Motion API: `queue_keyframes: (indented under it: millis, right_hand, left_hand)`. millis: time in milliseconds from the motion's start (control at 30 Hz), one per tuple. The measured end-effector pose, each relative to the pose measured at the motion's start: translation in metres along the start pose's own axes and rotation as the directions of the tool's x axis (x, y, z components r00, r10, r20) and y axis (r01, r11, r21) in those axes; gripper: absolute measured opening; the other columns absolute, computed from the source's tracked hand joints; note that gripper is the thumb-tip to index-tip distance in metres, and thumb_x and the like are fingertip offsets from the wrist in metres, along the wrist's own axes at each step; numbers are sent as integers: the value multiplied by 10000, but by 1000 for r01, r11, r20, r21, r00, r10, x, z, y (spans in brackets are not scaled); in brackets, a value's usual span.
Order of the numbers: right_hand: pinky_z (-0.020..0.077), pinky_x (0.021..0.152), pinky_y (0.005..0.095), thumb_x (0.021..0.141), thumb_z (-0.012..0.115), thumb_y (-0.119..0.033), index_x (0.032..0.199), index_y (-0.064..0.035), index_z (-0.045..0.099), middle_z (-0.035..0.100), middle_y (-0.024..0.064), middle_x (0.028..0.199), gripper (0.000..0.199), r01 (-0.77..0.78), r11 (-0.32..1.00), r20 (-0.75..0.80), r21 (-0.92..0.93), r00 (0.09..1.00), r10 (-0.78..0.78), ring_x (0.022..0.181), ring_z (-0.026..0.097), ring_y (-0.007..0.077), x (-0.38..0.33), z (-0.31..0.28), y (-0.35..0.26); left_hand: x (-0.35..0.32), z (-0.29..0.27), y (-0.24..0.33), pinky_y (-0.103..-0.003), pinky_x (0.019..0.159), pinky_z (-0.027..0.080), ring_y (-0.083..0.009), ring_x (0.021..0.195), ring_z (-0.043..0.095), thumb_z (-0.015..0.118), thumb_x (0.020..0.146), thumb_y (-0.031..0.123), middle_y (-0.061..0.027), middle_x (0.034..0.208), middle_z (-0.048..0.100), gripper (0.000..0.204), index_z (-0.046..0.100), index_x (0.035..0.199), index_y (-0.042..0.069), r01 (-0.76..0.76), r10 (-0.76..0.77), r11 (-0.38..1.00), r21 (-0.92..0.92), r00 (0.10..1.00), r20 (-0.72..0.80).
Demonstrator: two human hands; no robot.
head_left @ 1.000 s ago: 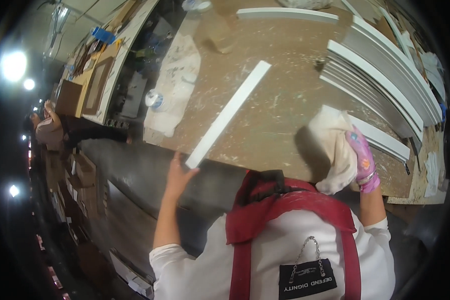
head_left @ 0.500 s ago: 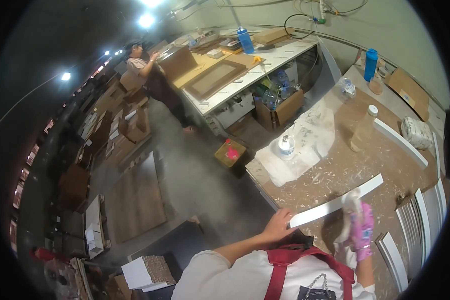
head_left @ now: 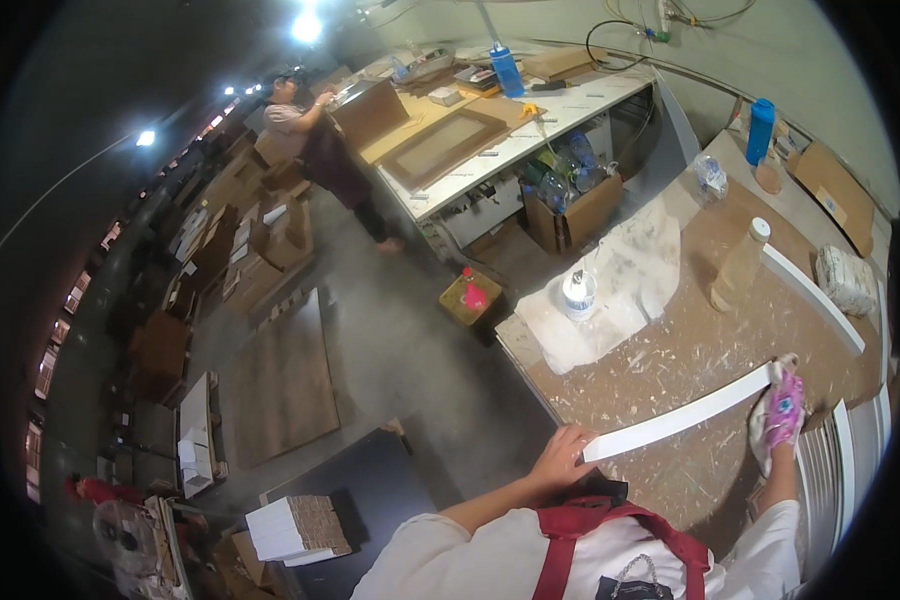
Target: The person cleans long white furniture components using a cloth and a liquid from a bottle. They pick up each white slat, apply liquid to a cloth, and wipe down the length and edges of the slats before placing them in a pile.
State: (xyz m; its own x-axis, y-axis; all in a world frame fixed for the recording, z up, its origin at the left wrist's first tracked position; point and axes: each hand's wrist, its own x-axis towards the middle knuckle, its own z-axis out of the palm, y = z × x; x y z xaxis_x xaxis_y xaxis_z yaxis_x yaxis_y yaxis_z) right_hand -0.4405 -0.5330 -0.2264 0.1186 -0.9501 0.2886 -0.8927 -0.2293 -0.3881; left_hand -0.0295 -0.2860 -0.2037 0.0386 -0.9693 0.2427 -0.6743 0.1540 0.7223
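A long white strip [head_left: 680,418] lies slantwise across the front of the worn brown workbench [head_left: 660,345]. My bare left hand [head_left: 562,456] grips its near left end, with the fingers closed over the edge. At the far right end is my right hand [head_left: 785,405], in a pink patterned glove. It is closed round a whitish cloth [head_left: 763,432], which bunches against the strip's tip; the fingertips are partly hidden. Ahead of the strip, a small white tub [head_left: 578,303] with a bottle in it stands on a stained white sheet [head_left: 630,275].
A tall cloudy bottle [head_left: 735,270] stands behind the strip, beside another white strip [head_left: 815,298]. Several stacked strips [head_left: 820,470] lie at the right. White pieces [head_left: 288,530] sit on a dark panel [head_left: 370,495] at lower left. A co-worker [head_left: 320,150] stands at a farther table.
My right hand has slid along the strip from its middle to the far right end, the cloth with it. My left hand stays on the near end. The view has shifted slightly.
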Motion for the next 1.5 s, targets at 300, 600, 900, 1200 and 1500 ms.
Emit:
queue_keyframes:
  millis: [300,600,900,1200,1500]
  right_hand:
    - [474,838,463,863,516,-212,1295,-98,482,587,163,1133,447,417,900,367,127,823,-433,964,598,323,-47,12,-201]
    - [513,789,386,852,431,-161,980,-108,654,649,151,956,262,166,978,197,-126,970,-139,896,627,309,54,-61,-100]
    - [499,741,383,806,547,-241,1020,-127,559,591,119,944,243,-20,977,152,-212,987,53,885,602,280,88,-22,-11]
    - [503,799,356,903,482,-257,1077,-114,586,578,95,1079,248,133,860,220,492,937,-271,988,596,257,-45,26,-227]
    - [500,664,370,868,482,-142,1107,-62,535,586,112,929,257,311,940,179,-140,942,-285,775,589,251,-8,32,-90]
  left_hand:
    - [-4,1,-19,-451,796,428,-392,943,520,716,725,227,-195,1006,573,430,591,1071,4,-27,21,979,202,999,32]
    - [8,18,-12,-467,872,383,-370,1009,468,750,698,187,-169,1082,524,490,582,1139,54,-52,45,962,267,998,32]
    - [9,9,-7,-471,865,388,-370,986,474,731,704,181,-165,1050,534,480,584,1145,63,-40,28,969,242,998,54]
    - [8,17,-22,-471,818,400,-371,928,508,708,710,164,-172,985,536,427,581,1092,21,-149,158,941,305,987,-6]
    - [6,20,-15,-341,798,424,-256,958,492,817,632,146,-107,1043,550,864,385,1359,-37,88,-88,996,16,995,-41]
